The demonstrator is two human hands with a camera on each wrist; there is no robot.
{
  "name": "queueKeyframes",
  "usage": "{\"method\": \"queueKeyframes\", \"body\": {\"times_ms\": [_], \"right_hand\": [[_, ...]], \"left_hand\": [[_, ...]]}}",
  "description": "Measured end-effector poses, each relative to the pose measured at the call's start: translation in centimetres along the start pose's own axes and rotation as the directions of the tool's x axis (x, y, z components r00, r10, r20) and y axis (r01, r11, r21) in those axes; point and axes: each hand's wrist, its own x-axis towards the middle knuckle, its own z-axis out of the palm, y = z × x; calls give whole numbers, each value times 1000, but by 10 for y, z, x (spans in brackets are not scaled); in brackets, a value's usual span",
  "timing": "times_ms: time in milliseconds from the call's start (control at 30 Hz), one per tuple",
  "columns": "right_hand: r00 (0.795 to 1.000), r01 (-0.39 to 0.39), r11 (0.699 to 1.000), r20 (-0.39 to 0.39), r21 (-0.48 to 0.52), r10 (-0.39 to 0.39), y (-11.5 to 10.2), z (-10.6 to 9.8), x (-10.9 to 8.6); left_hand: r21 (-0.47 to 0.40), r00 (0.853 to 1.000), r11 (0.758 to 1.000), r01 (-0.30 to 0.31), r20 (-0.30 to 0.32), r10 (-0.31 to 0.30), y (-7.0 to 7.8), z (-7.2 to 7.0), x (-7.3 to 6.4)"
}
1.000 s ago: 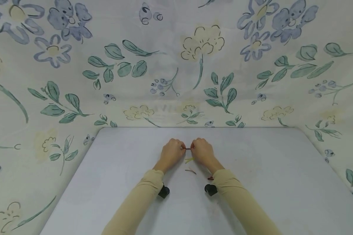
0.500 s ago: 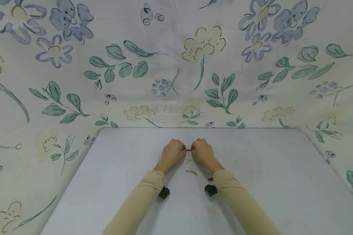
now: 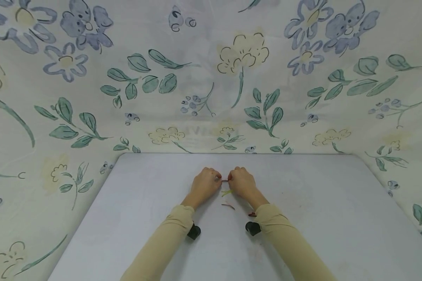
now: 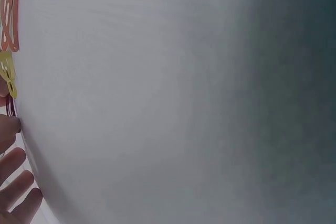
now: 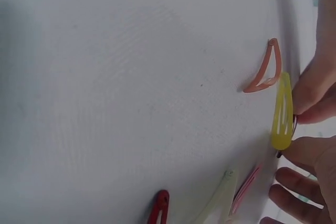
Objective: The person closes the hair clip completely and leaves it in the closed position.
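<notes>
left grip (image 3: 206, 183), right grip (image 3: 242, 182), pinched maroon clip (image 3: 224, 180), lettering (image 3: 192, 130) (illegible)

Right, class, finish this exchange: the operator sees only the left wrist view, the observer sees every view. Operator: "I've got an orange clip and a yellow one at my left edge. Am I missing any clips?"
Observer: Yes, the right wrist view shows a red clip at its bottom edge.
Operator: What lies beside it?
Observer: A pale green clip, lying between it and a pink clip.
Operator: And where over the table is the work going on?
Observer: In the head view, toward the far side, about midway across: the left grip and right grip pinch a thin dark red piece between them.
</notes>
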Motion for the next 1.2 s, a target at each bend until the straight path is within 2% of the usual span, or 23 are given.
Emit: {"method": "queueKeyframes", "body": {"times_ms": [300,567,800,967,1200], "right_hand": [[1000,24,998,-16,64,-23,7,-10,-8],[999,48,994,5,98,-49,12,-28,-14],[995,96,983,-48,160,-89,24,-39,-31],[992,119,973,-71,196,-106,31,-46,-45],[991,117,961,-94,251,-96,42,-49,-65]], "left_hand": [[-17,1000,1000,-17,10,17,3,-8,-3],[-99,1000,995,-16,1,16,5,-17,-6],[-135,996,987,-84,-53,77,8,-26,-13],[-192,995,977,-90,-63,80,15,-32,-17],[-256,989,957,-138,-83,120,27,-34,-25]]}}
